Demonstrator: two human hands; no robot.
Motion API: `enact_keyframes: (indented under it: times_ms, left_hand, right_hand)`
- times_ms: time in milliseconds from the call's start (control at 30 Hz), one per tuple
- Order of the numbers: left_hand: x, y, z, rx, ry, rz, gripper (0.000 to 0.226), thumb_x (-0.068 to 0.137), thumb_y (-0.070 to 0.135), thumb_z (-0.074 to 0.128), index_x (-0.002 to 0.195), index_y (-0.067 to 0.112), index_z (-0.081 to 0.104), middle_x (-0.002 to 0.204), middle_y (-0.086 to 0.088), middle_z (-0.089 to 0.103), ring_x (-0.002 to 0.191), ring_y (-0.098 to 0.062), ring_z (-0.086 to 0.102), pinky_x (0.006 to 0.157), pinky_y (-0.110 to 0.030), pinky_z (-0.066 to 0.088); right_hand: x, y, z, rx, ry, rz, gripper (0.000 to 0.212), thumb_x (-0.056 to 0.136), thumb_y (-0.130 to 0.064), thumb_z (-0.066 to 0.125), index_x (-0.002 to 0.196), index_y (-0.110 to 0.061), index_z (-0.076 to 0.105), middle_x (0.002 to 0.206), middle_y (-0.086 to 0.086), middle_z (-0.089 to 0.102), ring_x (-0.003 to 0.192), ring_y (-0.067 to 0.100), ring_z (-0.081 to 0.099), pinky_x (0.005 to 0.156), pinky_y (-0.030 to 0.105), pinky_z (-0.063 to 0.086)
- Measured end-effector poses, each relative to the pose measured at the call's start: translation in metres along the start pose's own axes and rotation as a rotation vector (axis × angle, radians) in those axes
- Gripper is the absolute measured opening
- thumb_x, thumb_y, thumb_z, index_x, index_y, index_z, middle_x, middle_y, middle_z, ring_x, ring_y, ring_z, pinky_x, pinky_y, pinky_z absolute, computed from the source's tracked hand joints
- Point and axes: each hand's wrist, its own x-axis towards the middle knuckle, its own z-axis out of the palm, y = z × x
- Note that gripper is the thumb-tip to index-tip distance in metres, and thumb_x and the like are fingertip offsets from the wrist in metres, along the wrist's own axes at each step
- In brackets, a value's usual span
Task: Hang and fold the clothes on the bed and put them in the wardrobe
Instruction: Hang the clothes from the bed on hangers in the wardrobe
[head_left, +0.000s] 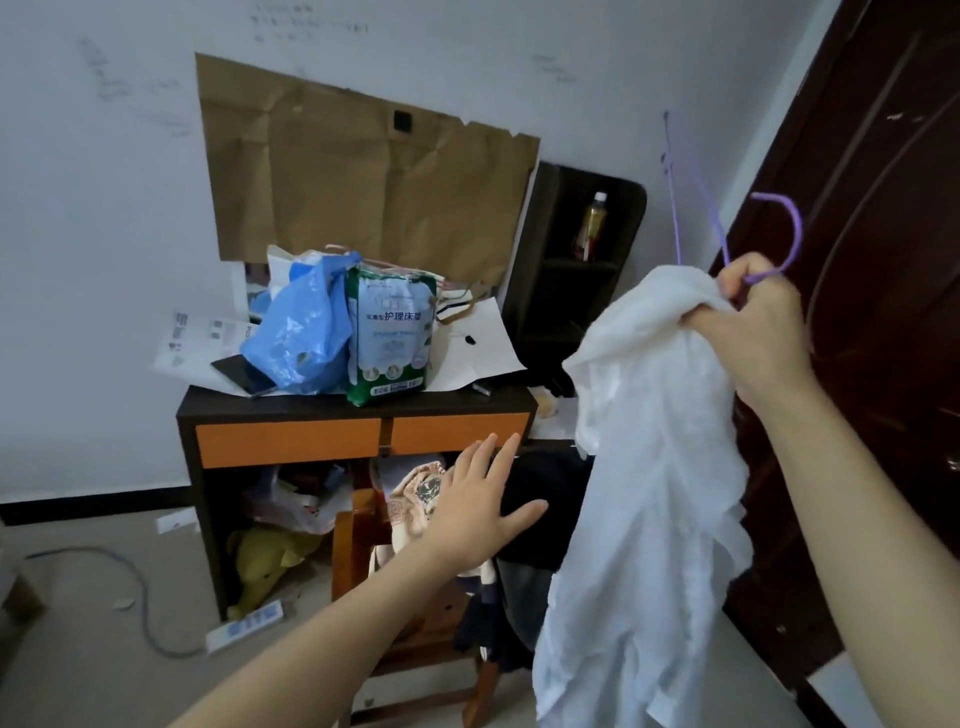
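Right hand (753, 322): raised, fingers curled. It grips a bunched fold of the white garment (649, 467) together with the purple hanger (779, 234). The hanger's hook stands up above the knuckles. The lower part of the hanger is hidden in the cloth.

White garment: hangs loose from the right hand, straight down below it. Its lower edge runs out of frame at the bottom.

Left hand (483, 499): palm down, fingers straight and spread, holding nothing. It sits lower than the right hand, just left of the garment and apart from it.

Beyond the left hand: wooden chair (358, 545) with patterned and dark clothes (540, 499) draped over it. The hand overlaps these in view; I cannot tell whether it touches them.

Above and beyond the left hand: dark worktop (311, 402) with two orange drawer fronts (291, 439). On it are a blue plastic bag (306, 332), a green-and-white pack (389, 332) just right of the bag, loose papers (478, 343) and a dark flat device (241, 374).

Between the hands, farther back: dark shelf unit (550, 291) with a bottle (592, 223) standing in it.

Behind the right hand: dark brown door panel (883, 208). I cannot tell whether it is a room door or a wardrobe.

Left of and below the left hand: yellow soft toy (265, 566) under the worktop, white power strip (244, 626) and grey cable (130, 582) on the floor.
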Motion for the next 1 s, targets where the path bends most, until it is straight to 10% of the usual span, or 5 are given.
enact_keyframes:
  times_ms: [233, 400, 600, 767, 1000]
  left_hand:
    - [-0.055, 0.002, -0.083, -0.574, 0.293, 0.116, 0.074, 0.080, 0.059, 0.055, 0.136, 0.052, 0.007, 0.141, 0.042, 0.012, 0.131, 0.016, 0.014, 0.107, -0.011, 0.016]
    - [-0.111, -0.061, -0.156, -0.778, 0.516, -0.127, 0.093, 0.066, 0.060, 0.065, 0.139, 0.050, 0.009, 0.148, 0.013, 0.031, 0.134, -0.009, 0.034, 0.108, -0.032, 0.034]
    - [-0.219, -0.142, -0.250, -0.722, 0.667, -0.224, 0.078, 0.067, 0.041, 0.078, 0.128, 0.051, 0.030, 0.128, 0.011, 0.056, 0.113, -0.007, 0.057, 0.095, -0.028, 0.045]
    - [-0.327, -0.197, -0.325, -0.511, 0.930, -0.359, 0.011, 0.083, 0.007, 0.069, 0.083, 0.018, 0.069, 0.071, 0.009, 0.067, 0.066, -0.002, 0.060, 0.065, -0.021, 0.048]
    - [-0.451, -0.243, -0.408, -0.177, 1.371, -0.514, 0.031, 0.083, 0.000, 0.065, 0.071, 0.029, 0.063, 0.059, 0.022, 0.062, 0.056, 0.007, 0.052, 0.054, -0.008, 0.041]
  right_hand:
    - [-0.022, -0.091, 0.064, 0.239, -0.217, -0.112, 0.037, 0.063, -0.005, 0.063, 0.060, -0.029, 0.036, 0.058, -0.009, 0.037, 0.056, 0.008, 0.034, 0.057, 0.027, 0.033]
    - [-0.055, -0.148, 0.144, 0.570, -0.467, -0.078, 0.035, 0.063, -0.002, 0.063, 0.065, -0.023, 0.034, 0.063, 0.000, 0.043, 0.057, 0.007, 0.041, 0.054, 0.022, 0.040]
    - [-0.094, -0.236, 0.258, 0.838, -0.813, -0.016, 0.035, 0.058, -0.001, 0.067, 0.063, -0.025, 0.042, 0.053, -0.008, 0.052, 0.049, 0.005, 0.049, 0.046, 0.018, 0.044]
    - [-0.149, -0.325, 0.368, 0.960, -0.998, 0.001, 0.029, 0.056, -0.006, 0.067, 0.056, -0.026, 0.046, 0.050, -0.010, 0.048, 0.047, 0.005, 0.047, 0.047, 0.018, 0.045]
    - [-0.217, -0.423, 0.490, 1.039, -1.093, 0.006, 0.032, 0.056, -0.004, 0.063, 0.062, -0.022, 0.037, 0.049, -0.014, 0.047, 0.046, 0.004, 0.046, 0.048, 0.018, 0.044]
